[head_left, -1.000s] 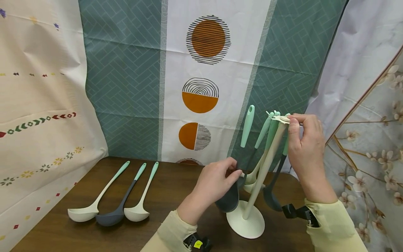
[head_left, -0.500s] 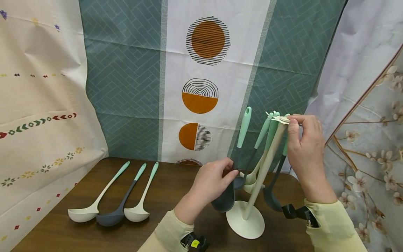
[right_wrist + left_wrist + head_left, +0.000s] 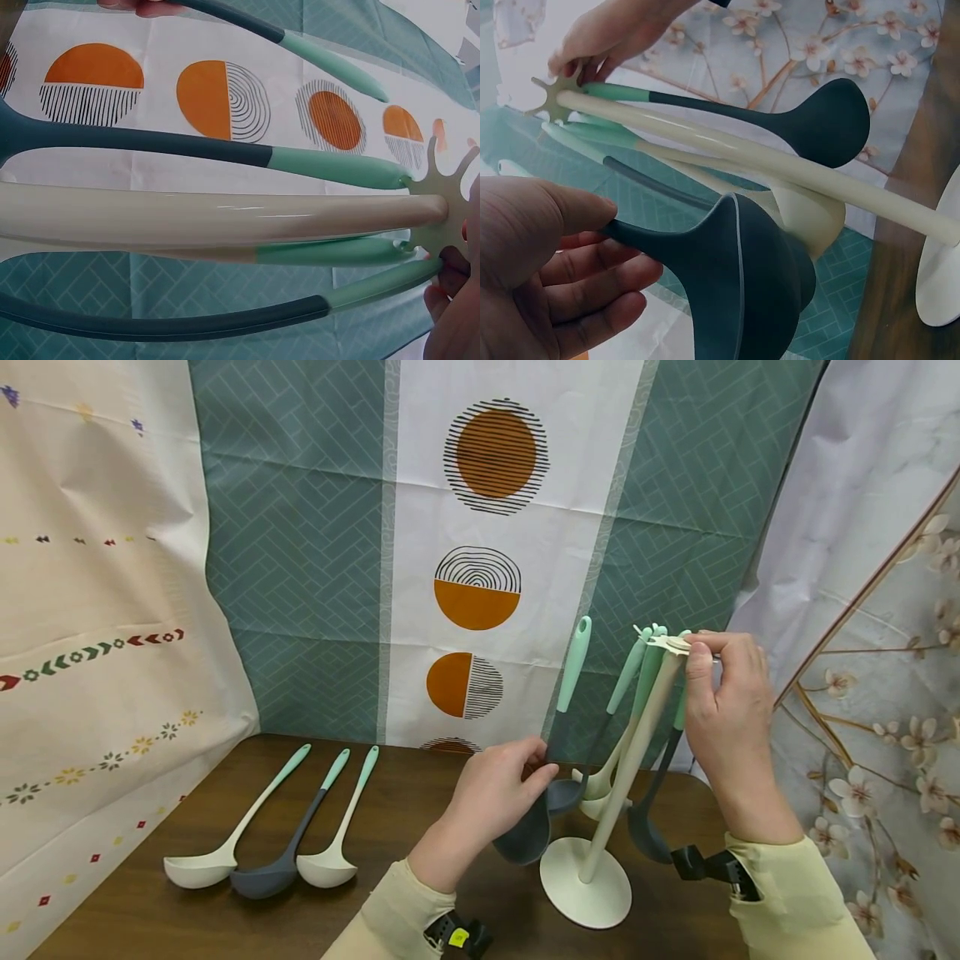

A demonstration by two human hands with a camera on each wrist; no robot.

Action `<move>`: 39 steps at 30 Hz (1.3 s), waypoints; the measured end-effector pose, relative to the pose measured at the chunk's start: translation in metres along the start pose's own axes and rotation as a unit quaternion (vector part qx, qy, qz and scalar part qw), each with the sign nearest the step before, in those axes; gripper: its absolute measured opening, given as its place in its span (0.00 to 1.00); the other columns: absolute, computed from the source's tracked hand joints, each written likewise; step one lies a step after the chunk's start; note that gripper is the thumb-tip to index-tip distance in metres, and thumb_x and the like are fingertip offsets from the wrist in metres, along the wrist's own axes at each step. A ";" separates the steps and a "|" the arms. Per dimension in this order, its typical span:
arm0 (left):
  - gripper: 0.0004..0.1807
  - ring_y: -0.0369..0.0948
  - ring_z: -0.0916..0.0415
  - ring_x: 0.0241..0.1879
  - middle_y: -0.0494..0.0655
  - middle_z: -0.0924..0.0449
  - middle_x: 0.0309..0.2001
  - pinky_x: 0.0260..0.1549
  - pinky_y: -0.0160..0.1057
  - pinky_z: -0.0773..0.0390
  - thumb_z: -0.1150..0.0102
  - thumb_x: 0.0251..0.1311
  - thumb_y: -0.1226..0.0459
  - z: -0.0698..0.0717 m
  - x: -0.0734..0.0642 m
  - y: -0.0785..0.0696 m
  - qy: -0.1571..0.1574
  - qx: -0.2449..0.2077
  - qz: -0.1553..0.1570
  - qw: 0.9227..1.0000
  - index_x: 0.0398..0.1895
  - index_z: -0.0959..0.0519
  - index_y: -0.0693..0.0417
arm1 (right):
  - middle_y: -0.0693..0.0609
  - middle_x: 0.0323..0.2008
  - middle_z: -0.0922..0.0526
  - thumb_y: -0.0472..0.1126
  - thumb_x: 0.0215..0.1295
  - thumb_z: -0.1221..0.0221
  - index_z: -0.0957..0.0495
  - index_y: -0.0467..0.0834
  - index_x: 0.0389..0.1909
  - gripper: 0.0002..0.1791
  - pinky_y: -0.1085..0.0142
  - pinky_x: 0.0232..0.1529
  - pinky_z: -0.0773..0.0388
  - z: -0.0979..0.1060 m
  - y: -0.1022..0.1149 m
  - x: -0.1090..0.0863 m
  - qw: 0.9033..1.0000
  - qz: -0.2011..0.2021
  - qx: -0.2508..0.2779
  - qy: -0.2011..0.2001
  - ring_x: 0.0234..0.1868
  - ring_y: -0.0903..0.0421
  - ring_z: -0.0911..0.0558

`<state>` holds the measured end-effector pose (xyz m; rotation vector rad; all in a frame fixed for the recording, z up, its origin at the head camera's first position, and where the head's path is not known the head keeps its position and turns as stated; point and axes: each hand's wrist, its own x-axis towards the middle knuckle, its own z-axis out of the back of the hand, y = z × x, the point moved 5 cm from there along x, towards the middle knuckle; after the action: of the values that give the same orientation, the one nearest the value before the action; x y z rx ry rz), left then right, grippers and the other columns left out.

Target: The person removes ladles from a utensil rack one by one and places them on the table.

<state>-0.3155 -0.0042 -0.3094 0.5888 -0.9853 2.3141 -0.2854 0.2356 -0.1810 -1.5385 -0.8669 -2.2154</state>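
1. While my right hand (image 3: 731, 706) grips the stand (image 3: 632, 764), my left hand (image 3: 487, 789) pinches the dark ladle (image 3: 522, 837) left of it.
2. Light and stiff, I'd judge, perhaps slick; the shaft (image 3: 652, 238) near the bowl (image 3: 769, 292) suits.

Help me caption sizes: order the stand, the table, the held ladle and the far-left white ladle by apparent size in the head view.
Largest to smallest:
Table
Stand
Held ladle, partly covered, visibly longer than the next
Far-left white ladle
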 end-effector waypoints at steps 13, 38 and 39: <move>0.05 0.35 0.24 0.29 0.35 0.14 0.33 0.30 0.38 0.25 0.27 0.74 0.58 0.009 -0.004 0.012 -0.011 0.036 -0.001 0.999 0.40 0.15 0.45 | 0.33 0.58 0.19 0.45 0.88 0.50 0.20 0.31 0.58 0.20 0.42 0.59 0.34 0.001 0.000 -0.001 1.000 -0.001 0.000 -0.003 0.61 0.34 0.24; 0.06 0.39 0.17 0.32 0.39 0.11 0.35 0.33 0.40 0.20 0.26 0.73 0.59 0.021 -0.015 0.036 -0.021 0.077 0.005 0.997 0.43 0.14 0.48 | 0.32 0.59 0.20 0.45 0.88 0.50 0.21 0.31 0.59 0.21 0.42 0.60 0.34 0.000 -0.001 -0.001 1.000 -0.004 -0.001 0.003 0.63 0.34 0.25; 0.06 0.39 0.18 0.32 0.39 0.11 0.35 0.33 0.40 0.20 0.26 0.73 0.59 0.022 -0.015 0.037 -0.022 0.079 0.005 0.997 0.42 0.15 0.48 | 0.32 0.59 0.20 0.45 0.88 0.50 0.21 0.31 0.59 0.21 0.42 0.60 0.34 0.000 0.000 -0.001 1.000 -0.004 -0.002 0.003 0.62 0.34 0.25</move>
<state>-0.3233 -0.0466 -0.3232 0.7033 -0.8307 2.4127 -0.2857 0.2357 -0.1819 -1.5304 -0.8702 -2.2280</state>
